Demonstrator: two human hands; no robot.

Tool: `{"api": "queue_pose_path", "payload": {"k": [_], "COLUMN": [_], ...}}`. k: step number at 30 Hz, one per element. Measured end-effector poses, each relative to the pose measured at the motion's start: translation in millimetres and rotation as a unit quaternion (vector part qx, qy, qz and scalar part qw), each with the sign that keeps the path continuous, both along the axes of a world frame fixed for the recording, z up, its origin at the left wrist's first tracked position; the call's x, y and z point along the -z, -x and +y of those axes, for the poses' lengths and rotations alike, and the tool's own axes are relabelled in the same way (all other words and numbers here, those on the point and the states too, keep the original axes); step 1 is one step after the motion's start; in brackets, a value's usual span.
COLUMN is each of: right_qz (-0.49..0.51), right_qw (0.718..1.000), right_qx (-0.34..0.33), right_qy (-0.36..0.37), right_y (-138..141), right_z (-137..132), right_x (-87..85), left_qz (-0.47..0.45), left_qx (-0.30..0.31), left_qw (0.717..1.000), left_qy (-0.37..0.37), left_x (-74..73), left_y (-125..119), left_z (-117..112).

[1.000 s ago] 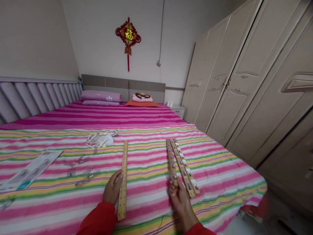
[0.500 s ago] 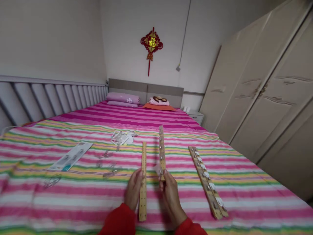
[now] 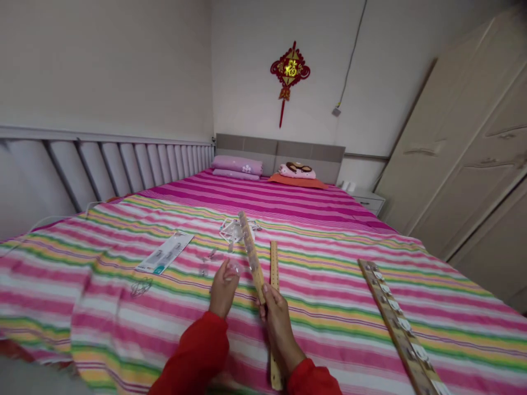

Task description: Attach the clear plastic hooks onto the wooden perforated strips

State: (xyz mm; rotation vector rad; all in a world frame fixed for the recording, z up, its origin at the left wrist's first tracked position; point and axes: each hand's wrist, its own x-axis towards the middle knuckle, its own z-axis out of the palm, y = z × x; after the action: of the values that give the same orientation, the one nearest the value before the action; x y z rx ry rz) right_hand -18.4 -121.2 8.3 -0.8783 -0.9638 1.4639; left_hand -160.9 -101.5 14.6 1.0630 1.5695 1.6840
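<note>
Above the striped bedspread [image 3: 329, 274], my right hand [image 3: 276, 318] pinched the near end of a studded wooden strip [image 3: 250, 249], seemingly light, stiff, best gripped between studs, my left hand [image 3: 223, 288] loosely open beside it.

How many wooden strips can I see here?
3. A held strip slants up from the right hand. A plain strip lies flat on the bed beneath that hand. A knobbed strip lies far right; another may hide against it.
</note>
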Motion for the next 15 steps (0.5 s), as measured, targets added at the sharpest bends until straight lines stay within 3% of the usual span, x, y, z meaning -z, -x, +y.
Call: {"api": "queue_pose_path", "payload": {"k": [3, 7, 10, 15], "right_qz": [-0.011, -0.051, -0.073, -0.081], "right_qw": [1.000, 0.998, 0.995, 0.995], "right_qx": [-0.009, -0.032, -0.048, -0.051], "right_qy": [0.002, -0.030, -0.048, -0.021], "right_y": [4, 11, 10, 0], "right_z": [1, 2, 1, -3], "right_x": [2.0, 0.8, -1.7, -5.0], "left_qz": [0.045, 0.010, -0.008, -0.049], "left_qx": [-0.053, -0.008, -0.037, -0.064], "left_qw": [0.997, 1.000, 0.999, 0.997], "left_qy": [0.018, -0.004, -0.015, 0.001], "left_x": [-1.5, -4.8, -5.3, 1.1], "left_y": [14, -3, -12, 9], "left_z": [15, 31, 42, 57]}}
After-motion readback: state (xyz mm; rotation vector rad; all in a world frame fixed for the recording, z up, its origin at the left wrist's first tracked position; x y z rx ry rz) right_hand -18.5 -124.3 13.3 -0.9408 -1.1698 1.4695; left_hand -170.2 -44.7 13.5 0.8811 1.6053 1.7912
